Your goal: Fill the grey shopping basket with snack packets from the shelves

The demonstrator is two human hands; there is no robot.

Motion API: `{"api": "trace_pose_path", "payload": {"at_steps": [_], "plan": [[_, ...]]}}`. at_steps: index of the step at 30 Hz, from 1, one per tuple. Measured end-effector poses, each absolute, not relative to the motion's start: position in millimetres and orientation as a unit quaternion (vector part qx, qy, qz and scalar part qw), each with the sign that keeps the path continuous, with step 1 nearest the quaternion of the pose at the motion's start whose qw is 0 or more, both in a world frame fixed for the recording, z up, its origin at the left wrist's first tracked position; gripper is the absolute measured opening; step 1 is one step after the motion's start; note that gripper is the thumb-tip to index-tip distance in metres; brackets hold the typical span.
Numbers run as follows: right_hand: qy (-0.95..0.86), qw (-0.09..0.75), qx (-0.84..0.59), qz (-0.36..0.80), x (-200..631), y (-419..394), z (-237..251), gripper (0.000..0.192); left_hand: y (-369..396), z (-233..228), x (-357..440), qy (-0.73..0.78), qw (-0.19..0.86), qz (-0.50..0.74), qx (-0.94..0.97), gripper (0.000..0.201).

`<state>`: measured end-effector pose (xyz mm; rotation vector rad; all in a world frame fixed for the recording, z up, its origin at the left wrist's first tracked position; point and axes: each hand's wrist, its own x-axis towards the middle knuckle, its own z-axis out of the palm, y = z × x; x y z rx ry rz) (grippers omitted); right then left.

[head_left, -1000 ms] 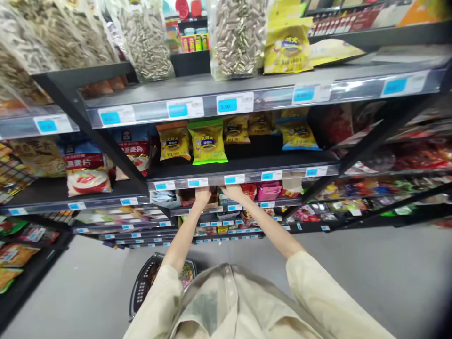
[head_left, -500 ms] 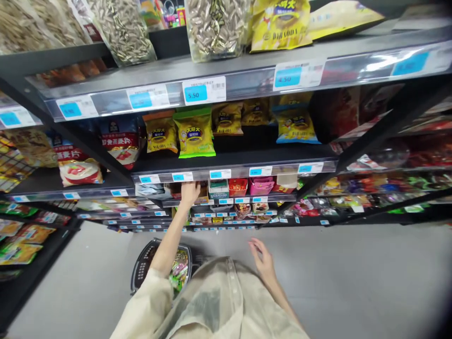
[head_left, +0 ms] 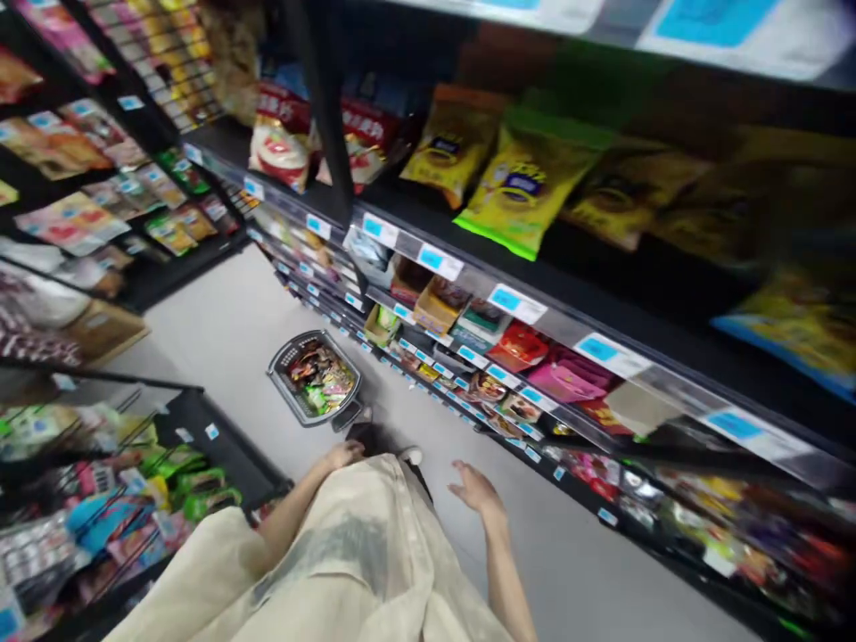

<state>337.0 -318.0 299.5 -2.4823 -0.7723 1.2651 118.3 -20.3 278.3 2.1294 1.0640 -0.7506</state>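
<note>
My left hand [head_left: 342, 455] hangs low beside my beige shirt, below the shopping basket [head_left: 294, 406]. Its fingers are small and blurred, and I cannot make out anything in them. The dark basket sits on the floor, filled with several colourful packets [head_left: 325, 379]. Over the floor on the other side of my body, my right hand [head_left: 476, 489] is held out with its fingers apart, holding nothing.
Along the right runs a snack shelf, with yellow snack bags [head_left: 525, 183] above and small boxes, such as a cardboard box [head_left: 438, 308], below. Racks of packets [head_left: 201, 481] stand at the left. Grey floor [head_left: 214, 312] lies between them.
My left hand has come away from the lower shelf and down to my side. The view has turned left, so the basket and left racks show more. My right hand stays open.
</note>
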Motion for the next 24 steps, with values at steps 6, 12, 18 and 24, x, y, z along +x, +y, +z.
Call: {"api": "trace_pose_path", "payload": {"at_steps": [6, 12, 18, 24], "plan": [[-0.346, 0.051, -0.824, 0.445, 317.4, -269.4, 306.1, 0.045, 27.7, 256.7, 24.7, 0.473, 0.358, -0.354, 0.723, 0.025], [-0.358, 0.038, -0.84, 0.406, 290.4, -166.1, 313.7, 0.023, 71.4, 224.5, -18.0, 0.498, 0.416, -0.356, 0.673, 0.036], [-0.412, 0.08, -0.785, 0.456, 218.7, -58.4, 312.6, 0.032, 134.2, 193.8, -52.5, 0.507, 0.474, -0.316, 0.646, 0.04], [-0.497, 0.007, -0.698, 0.515, 194.1, 9.8, 317.4, 0.038, 174.8, 166.0, -89.1, 0.564, 0.497, -0.236, 0.616, 0.038]]}}
